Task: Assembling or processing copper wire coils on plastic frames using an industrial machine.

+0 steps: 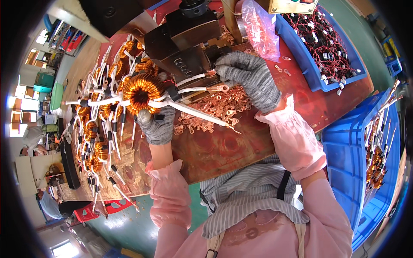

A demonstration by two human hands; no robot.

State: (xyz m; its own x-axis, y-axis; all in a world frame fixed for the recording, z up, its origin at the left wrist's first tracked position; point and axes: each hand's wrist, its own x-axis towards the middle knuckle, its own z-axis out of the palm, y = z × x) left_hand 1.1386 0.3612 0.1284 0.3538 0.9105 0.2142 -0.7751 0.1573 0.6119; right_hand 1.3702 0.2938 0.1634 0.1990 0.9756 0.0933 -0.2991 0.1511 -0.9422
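A toroidal coil (151,86) wound in copper wire, with thick white leads, is gripped from below by my gloved left hand (158,124), fingers closed around its lower side. One white lead (191,80) runs to the black press (174,47), where a copper cable lug (210,73) sits at its end. My gloved right hand (249,77) pinches at that lug, fingertips partly hidden against the press. Another lead just nearer ends in a lug (220,88). A third lead (198,114) points toward me with a bare end.
Loose copper lugs (215,107) lie heaped below the press. Many similar coils (101,150) cover the left of the table. A bag of lugs (260,32) and a blue tray (316,81) of black parts stand right; a blue crate (344,150) is beside the table.
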